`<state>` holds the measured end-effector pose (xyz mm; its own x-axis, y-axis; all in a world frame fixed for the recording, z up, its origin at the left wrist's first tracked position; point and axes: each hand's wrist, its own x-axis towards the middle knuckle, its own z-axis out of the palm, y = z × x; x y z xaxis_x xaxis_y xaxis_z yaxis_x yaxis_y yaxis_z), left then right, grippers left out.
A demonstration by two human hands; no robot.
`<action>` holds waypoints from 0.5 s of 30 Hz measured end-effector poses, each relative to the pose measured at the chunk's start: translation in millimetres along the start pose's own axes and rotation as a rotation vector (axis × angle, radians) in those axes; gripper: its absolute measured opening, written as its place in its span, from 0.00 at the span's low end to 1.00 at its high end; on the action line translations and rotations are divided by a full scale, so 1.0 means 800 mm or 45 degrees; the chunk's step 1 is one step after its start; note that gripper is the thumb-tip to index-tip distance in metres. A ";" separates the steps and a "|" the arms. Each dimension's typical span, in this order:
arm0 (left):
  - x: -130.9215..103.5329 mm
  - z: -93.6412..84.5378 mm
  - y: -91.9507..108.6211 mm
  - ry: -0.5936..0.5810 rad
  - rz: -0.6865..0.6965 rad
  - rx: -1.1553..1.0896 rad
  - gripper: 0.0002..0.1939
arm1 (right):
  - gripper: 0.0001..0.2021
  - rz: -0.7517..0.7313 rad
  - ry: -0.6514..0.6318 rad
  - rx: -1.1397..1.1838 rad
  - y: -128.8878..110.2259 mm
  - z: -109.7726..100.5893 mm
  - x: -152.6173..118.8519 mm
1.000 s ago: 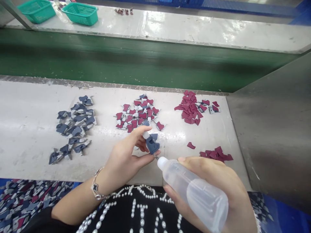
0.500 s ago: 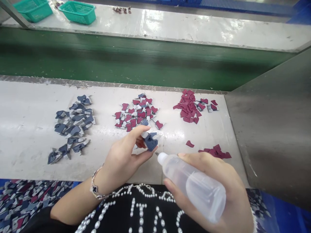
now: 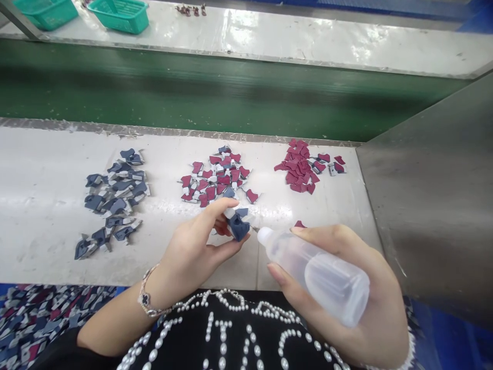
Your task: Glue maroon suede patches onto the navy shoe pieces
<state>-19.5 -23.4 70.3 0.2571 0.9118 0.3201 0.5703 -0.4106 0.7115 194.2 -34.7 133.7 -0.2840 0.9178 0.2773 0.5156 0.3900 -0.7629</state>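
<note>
A dark blue and grey plastic piece [image 3: 238, 226] is pinched between the thumb and fingers of my left hand [image 3: 198, 241]. My right hand [image 3: 346, 277] is wrapped round a translucent squeeze bottle [image 3: 319, 272] with a white cap. The bottle's thin tip points left, close to the right edge of the piece; whether they touch I cannot tell. Beyond my left hand lies a pile of grey pieces with maroon tops [image 3: 221, 177]. Loose maroon pieces [image 3: 298, 167] are heaped farther right, with a few blue-grey and maroon pieces beside them.
Blue-grey pieces [image 3: 119, 192] lie in a pile on the left of the white table [image 3: 46, 205]. Behind it runs a green belt [image 3: 231, 97]. Teal baskets [image 3: 119, 15] stand on the far ledge. A metal panel [image 3: 435, 195] rises at the right. Many pieces fill a bin [image 3: 42, 318] at lower left.
My right hand and the bottle have moved up and to the right, now covering the lower maroon pieces. My left hand holds the same piece in nearly the same place.
</note>
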 end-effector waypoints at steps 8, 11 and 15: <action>0.001 -0.001 0.002 -0.022 -0.100 -0.107 0.27 | 0.12 0.037 0.031 0.049 -0.001 -0.004 -0.002; 0.001 0.000 -0.002 -0.044 -0.207 -0.237 0.25 | 0.16 0.086 0.070 0.119 0.011 -0.018 -0.005; 0.002 0.003 -0.015 -0.133 -0.350 -0.464 0.21 | 0.17 0.215 0.179 0.014 0.064 -0.034 -0.007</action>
<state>-23.8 -16.8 61.2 0.2224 0.9742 0.0379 0.3219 -0.1101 0.9403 244.0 -18.2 108.6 -0.0787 0.9716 0.2231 0.5370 0.2298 -0.8116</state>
